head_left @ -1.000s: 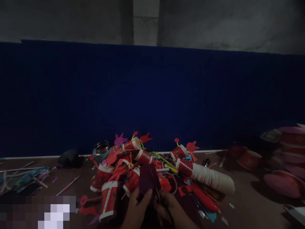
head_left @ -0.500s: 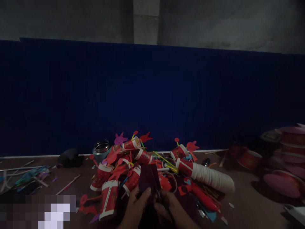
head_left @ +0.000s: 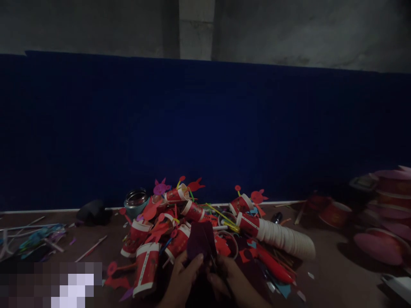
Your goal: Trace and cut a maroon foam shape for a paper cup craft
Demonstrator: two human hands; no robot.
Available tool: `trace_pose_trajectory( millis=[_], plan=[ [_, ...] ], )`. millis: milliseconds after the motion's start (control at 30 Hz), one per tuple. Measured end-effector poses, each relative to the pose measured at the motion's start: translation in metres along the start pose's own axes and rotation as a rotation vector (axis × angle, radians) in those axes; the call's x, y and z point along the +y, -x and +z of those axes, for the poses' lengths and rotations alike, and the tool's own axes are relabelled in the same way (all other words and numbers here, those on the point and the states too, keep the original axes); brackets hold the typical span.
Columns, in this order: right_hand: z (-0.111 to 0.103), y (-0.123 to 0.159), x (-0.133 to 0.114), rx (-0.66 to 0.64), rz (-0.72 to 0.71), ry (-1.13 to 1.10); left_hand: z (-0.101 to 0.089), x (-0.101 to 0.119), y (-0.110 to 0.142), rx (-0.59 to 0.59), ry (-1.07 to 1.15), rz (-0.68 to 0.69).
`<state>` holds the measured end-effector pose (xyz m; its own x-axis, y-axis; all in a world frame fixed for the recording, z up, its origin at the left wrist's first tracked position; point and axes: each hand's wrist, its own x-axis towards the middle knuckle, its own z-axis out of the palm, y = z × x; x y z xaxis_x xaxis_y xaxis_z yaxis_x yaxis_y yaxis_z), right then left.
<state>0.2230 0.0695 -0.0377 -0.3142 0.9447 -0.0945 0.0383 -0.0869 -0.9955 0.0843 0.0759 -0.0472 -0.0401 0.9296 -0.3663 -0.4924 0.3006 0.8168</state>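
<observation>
A blue panel (head_left: 205,128) stands behind the brown table (head_left: 337,278); a pile of red cups (head_left: 147,267) lies on top; the left hand (head_left: 183,273) pinches a purple sheet (head_left: 199,239) in front; the right hand (head_left: 226,273) grips scissors (head_left: 212,257) at the sheet's right side.

Sheet (head_left: 199,239) is sitting in left hand (head_left: 186,271), scissors (head_left: 210,250) in right hand (head_left: 227,273); cups (head_left: 147,266) are lying beyond on desk (head_left: 334,282), cup stack (head_left: 285,239) right, jar (head_left: 136,208) back left, bowls (head_left: 380,247) far right.
</observation>
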Motion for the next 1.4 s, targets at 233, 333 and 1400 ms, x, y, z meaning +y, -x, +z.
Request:
trace_pose_trajectory(
  millis=[233,333,1400],
  plan=[
    [-0.001,-0.002,0.002,-0.026,-0.021,-0.067,0.003,0.003,0.003,-0.010,-0.005,-0.009],
    [0.004,-0.004,0.001,0.034,-0.005,-0.044,0.003,0.004,0.004,-0.034,0.005,-0.004],
    [-0.007,0.002,-0.018,-0.050,0.067,0.043,-0.002,0.006,-0.009,-0.131,-0.137,0.079]
  ],
)
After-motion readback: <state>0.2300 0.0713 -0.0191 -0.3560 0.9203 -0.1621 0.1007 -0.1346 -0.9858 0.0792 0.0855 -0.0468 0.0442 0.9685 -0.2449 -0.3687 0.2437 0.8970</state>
